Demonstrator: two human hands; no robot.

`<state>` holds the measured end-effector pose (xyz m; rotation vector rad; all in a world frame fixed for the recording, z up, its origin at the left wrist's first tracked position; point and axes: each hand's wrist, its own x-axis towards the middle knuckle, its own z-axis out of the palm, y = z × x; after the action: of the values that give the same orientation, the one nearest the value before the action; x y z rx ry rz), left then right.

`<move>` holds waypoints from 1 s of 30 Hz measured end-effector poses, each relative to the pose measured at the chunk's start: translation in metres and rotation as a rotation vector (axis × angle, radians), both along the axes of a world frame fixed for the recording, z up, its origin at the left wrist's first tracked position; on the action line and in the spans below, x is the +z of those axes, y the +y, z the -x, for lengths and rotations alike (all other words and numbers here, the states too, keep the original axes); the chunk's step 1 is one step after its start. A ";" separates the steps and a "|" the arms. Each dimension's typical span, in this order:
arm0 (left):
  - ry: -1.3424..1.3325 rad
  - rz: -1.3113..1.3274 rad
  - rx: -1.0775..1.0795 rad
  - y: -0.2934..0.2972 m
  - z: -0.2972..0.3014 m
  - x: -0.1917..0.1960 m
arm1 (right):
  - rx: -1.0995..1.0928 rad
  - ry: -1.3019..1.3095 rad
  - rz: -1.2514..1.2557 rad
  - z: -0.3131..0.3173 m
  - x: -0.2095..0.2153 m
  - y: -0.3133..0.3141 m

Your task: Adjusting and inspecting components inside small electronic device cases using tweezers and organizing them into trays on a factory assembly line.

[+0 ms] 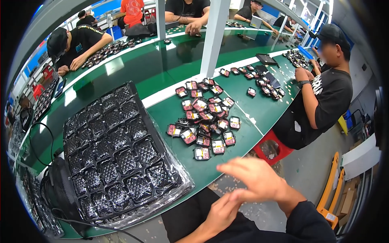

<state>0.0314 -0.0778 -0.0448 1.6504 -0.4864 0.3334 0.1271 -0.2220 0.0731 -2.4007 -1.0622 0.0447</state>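
Note:
My right hand [259, 177] is raised over the table's near edge, its fingers stretched out toward the left and somewhat blurred. Just below it, my left hand [221, 212] has its fingers bent and drawn together, their tips against the base of the right hand's thumb. Whatever the left fingers hold, if anything, is hidden. Beyond my hands lies a loose heap of small black packs [201, 153] with pink and white labels. Left of the heap, a large black plastic tray [108, 171] with rows of textured compartments rests on clear plastic wrap [183, 182].
A green worktable [162, 109] curves across, with a grey post [214, 38] rising from it. At right, a co-worker [330, 81] sits by a red stool [279, 152] near more packs [267, 86]. Black cables [97, 224] run along the near left. A yellow pallet jack [330, 190] stands on the floor.

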 end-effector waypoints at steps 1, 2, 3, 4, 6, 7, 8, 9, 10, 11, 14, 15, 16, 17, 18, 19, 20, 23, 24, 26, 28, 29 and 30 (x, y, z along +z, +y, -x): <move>0.079 -0.006 0.002 0.009 0.000 0.000 | 0.014 0.071 0.105 0.010 0.002 0.003; 0.055 -0.031 0.022 0.019 -0.002 0.009 | 0.033 0.137 0.163 0.018 0.001 0.002; 0.030 -0.055 0.034 0.026 -0.004 0.020 | 0.045 0.203 0.222 0.026 0.000 -0.001; 0.023 -0.097 0.049 0.030 -0.004 0.026 | 0.082 0.225 0.144 0.031 -0.008 -0.003; 0.020 -0.164 -0.011 0.039 -0.002 0.035 | 0.098 0.343 0.164 0.037 -0.009 -0.010; 0.009 -0.233 -0.070 0.043 0.000 0.039 | 0.113 0.453 0.181 0.040 -0.009 -0.012; 0.033 -0.288 -0.090 0.047 0.004 0.043 | 0.142 0.491 0.134 0.039 -0.011 -0.013; 0.042 -0.290 -0.077 0.049 0.009 0.045 | 0.157 0.497 0.134 0.038 -0.012 -0.012; 0.070 -0.285 -0.077 0.050 0.013 0.046 | 0.183 0.553 0.102 0.037 -0.011 -0.010; 0.098 -0.279 -0.077 0.052 0.017 0.048 | 0.210 0.609 0.070 0.035 -0.010 -0.008; 0.067 -0.374 -0.099 0.065 0.021 0.067 | 0.242 0.664 0.250 0.028 -0.003 -0.004; 0.070 -0.370 -0.090 0.070 0.022 0.070 | 0.250 0.665 0.256 0.027 -0.002 -0.007; 0.053 -0.371 -0.087 0.075 0.023 0.073 | 0.221 0.720 0.209 0.026 -0.001 -0.012; 0.039 -0.381 -0.077 0.081 0.024 0.074 | 0.203 0.774 0.155 0.023 -0.003 -0.013; 0.067 -0.367 -0.116 0.086 0.028 0.068 | 0.198 0.790 0.068 0.024 -0.001 -0.011; 0.074 -0.375 -0.100 0.087 0.026 0.067 | 0.218 0.792 0.067 0.023 0.001 -0.009; 0.048 -0.273 -0.086 0.089 0.021 0.067 | 0.199 0.804 -0.065 0.024 0.003 -0.006; -0.043 -0.188 -0.020 0.094 0.018 0.067 | 0.110 0.870 -0.292 0.027 -0.002 0.006; -0.111 -0.204 0.030 0.094 0.019 0.067 | 0.177 0.735 -0.224 0.025 -0.009 0.008; -0.106 -0.189 0.020 0.096 0.022 0.066 | 0.263 0.604 -0.173 0.025 -0.013 0.013; -0.084 -0.068 0.032 0.095 0.023 0.059 | 0.256 0.672 -0.295 0.023 -0.015 0.019; -0.084 -0.069 0.034 0.093 0.024 0.058 | 0.249 0.735 -0.425 0.022 -0.017 0.022; -0.022 0.032 0.059 0.090 0.025 0.058 | 0.252 0.736 -0.425 0.023 -0.021 0.028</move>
<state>0.0063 0.0118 0.0129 1.6338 -0.4472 0.4013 0.1037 -0.1941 0.0520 -1.6400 -0.8843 0.6639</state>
